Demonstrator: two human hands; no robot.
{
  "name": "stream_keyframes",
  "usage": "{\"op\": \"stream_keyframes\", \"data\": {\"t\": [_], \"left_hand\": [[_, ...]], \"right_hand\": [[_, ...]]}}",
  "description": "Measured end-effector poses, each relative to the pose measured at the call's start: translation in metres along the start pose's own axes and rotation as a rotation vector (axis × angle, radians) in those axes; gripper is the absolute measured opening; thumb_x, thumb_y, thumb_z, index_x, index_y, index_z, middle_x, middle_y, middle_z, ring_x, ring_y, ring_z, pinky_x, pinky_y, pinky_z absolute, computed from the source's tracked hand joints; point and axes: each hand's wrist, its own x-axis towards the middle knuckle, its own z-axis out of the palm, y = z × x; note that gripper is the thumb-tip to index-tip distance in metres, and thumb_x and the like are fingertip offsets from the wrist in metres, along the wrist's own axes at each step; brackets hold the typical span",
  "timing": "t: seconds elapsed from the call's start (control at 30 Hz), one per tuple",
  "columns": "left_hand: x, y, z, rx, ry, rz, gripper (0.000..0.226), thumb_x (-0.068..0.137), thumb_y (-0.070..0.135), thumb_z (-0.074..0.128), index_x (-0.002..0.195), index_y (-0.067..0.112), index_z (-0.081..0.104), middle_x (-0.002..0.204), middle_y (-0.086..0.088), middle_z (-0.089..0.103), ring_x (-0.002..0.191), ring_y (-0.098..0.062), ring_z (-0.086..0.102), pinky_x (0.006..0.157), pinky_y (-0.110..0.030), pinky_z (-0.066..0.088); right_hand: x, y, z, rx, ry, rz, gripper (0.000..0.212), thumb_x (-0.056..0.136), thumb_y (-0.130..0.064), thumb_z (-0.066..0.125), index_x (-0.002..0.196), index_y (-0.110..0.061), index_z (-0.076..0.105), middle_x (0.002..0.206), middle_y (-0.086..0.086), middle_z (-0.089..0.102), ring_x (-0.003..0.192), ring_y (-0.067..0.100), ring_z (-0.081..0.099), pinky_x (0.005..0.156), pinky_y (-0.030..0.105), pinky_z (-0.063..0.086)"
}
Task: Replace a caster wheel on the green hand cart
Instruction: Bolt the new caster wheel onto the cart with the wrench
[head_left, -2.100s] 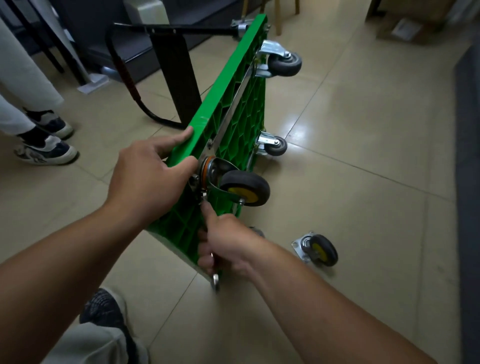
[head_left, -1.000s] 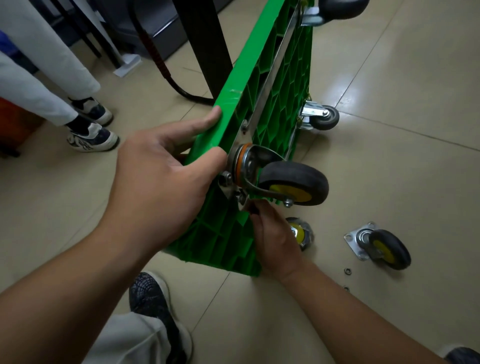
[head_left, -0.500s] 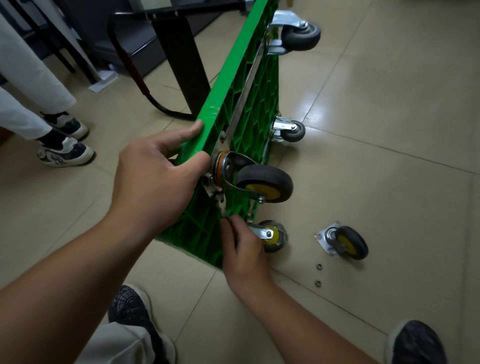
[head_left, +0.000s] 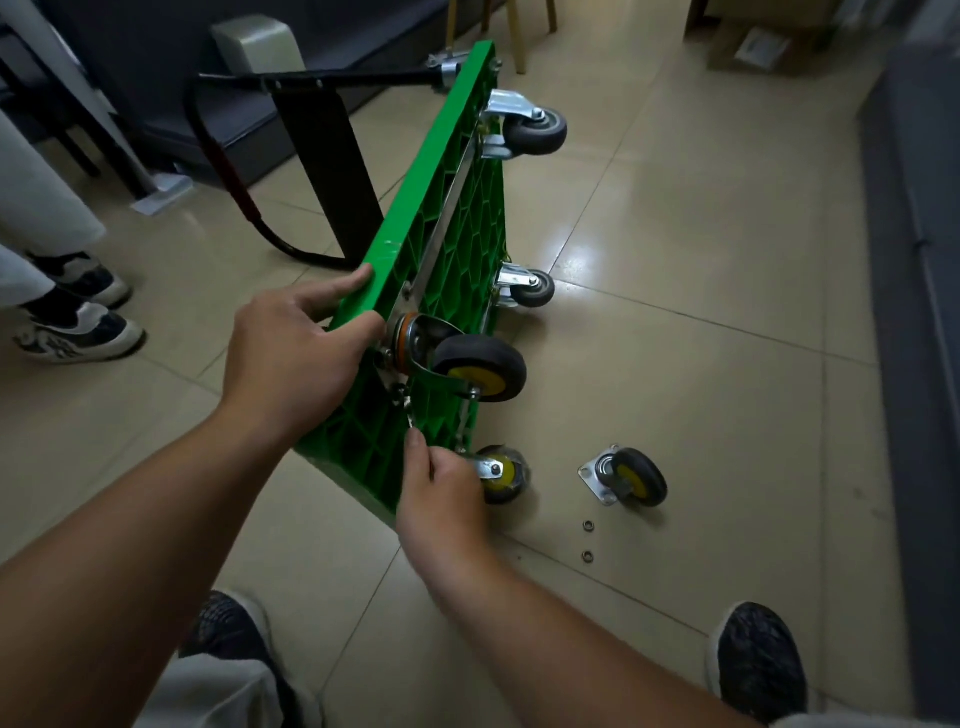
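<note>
Our left hand (head_left: 296, 364) is gripping the near upper edge of the green hand cart (head_left: 452, 249), which is standing on its side on the floor (head_left: 701, 364). Our right hand (head_left: 441, 499) is pinching a thin metal tool (head_left: 410, 413) just below the mounted yellow-hubbed caster wheel (head_left: 480, 366). A loose caster (head_left: 626, 478) is lying to the right, with two small metal rings (head_left: 588, 526) near it.

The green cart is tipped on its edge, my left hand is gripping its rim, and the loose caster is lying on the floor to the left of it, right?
No. The head view shows the loose caster on the floor to the right of the green cart. The rest holds: tipped on its edge, left hand gripping its rim.
</note>
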Motion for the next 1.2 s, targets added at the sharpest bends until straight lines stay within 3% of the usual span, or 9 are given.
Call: {"op": "stream_keyframes", "data": {"t": [0.1,0.23,0.43,0.53,0.7,0.8,0.93,1.1,1.2], "left_hand": [[0.002,-0.003,0.001,-0.020,0.000,0.004,0.048,0.087,0.030,0.077,0.131,0.047,0.068,0.121,0.011,0.074,0.090,-0.011,0.072,0.085,-0.047,0.063],[0.004,-0.006,0.001,-0.049,-0.008,0.011,0.048,0.086,0.030,0.079,0.130,0.047,0.069,0.125,0.013,0.073,0.099,-0.011,0.073,0.089,-0.047,0.063],[0.004,-0.007,0.001,-0.053,0.002,0.031,0.047,0.089,0.021,0.078,0.131,0.039,0.070,0.118,0.019,0.071,0.089,0.000,0.073,0.085,-0.042,0.064],[0.005,-0.006,0.002,-0.096,0.002,0.024,0.048,0.089,0.016,0.078,0.131,0.037,0.071,0.116,0.023,0.070,0.098,0.003,0.072,0.084,-0.030,0.064],[0.004,-0.007,0.005,-0.120,0.009,0.051,0.047,0.089,0.010,0.077,0.131,0.031,0.071,0.116,0.024,0.069,0.095,0.010,0.070,0.071,-0.009,0.056],[0.004,-0.008,0.004,-0.106,0.006,0.065,0.048,0.088,0.011,0.078,0.130,0.032,0.071,0.115,0.025,0.069,0.096,0.010,0.070,0.075,-0.012,0.058],[0.005,-0.010,0.004,-0.102,0.015,0.069,0.048,0.087,0.013,0.079,0.129,0.034,0.072,0.122,0.016,0.073,0.103,0.003,0.072,0.082,-0.021,0.062],[0.004,-0.007,0.003,-0.118,0.000,0.064,0.047,0.088,0.012,0.077,0.130,0.032,0.071,0.120,0.023,0.069,0.100,0.006,0.071,0.080,-0.015,0.059],[0.004,-0.008,0.002,-0.131,-0.006,0.053,0.047,0.088,0.013,0.077,0.129,0.033,0.072,0.119,0.022,0.071,0.102,0.004,0.072,0.085,-0.019,0.060]], "right_hand": [[0.000,0.036,-0.002,-0.135,0.110,-0.242,0.044,0.101,-0.056,0.036,0.077,-0.021,0.047,0.059,-0.007,0.046,0.053,0.007,0.042,0.055,0.036,0.038],[0.034,0.070,-0.017,-0.277,0.111,-0.453,0.049,0.099,-0.067,0.022,0.089,-0.025,0.047,0.069,-0.009,0.049,0.060,0.011,0.048,0.054,0.046,0.046],[0.086,0.078,-0.023,-0.406,0.110,-0.723,0.047,0.105,-0.053,0.029,0.096,-0.015,0.054,0.082,0.003,0.062,0.072,0.020,0.055,0.061,0.028,0.037],[0.102,0.079,-0.022,-0.407,0.062,-0.737,0.050,0.104,-0.051,0.034,0.099,-0.010,0.062,0.092,0.007,0.067,0.083,0.026,0.061,0.069,0.030,0.043],[0.120,0.083,-0.017,-0.351,-0.020,-0.703,0.029,0.101,-0.045,0.041,0.105,-0.021,0.057,0.098,0.006,0.064,0.091,0.027,0.057,0.076,0.027,0.036],[0.123,0.082,-0.012,-0.323,-0.035,-0.720,0.023,0.101,-0.041,0.042,0.106,-0.023,0.054,0.098,0.004,0.062,0.090,0.024,0.056,0.075,0.027,0.038],[0.122,0.080,-0.007,-0.289,-0.089,-0.696,0.034,0.100,-0.036,0.041,0.097,-0.008,0.060,0.091,0.006,0.060,0.083,0.021,0.053,0.071,0.035,0.041],[0.110,0.080,0.003,-0.185,-0.135,-0.599,0.029,0.101,-0.036,0.035,0.093,-0.014,0.052,0.087,-0.005,0.049,0.081,0.013,0.046,0.071,0.023,0.036],[0.102,0.083,0.008,-0.140,-0.111,-0.583,0.023,0.102,-0.035,0.034,0.092,-0.021,0.050,0.086,-0.010,0.047,0.080,0.013,0.047,0.071,0.022,0.036]]}}
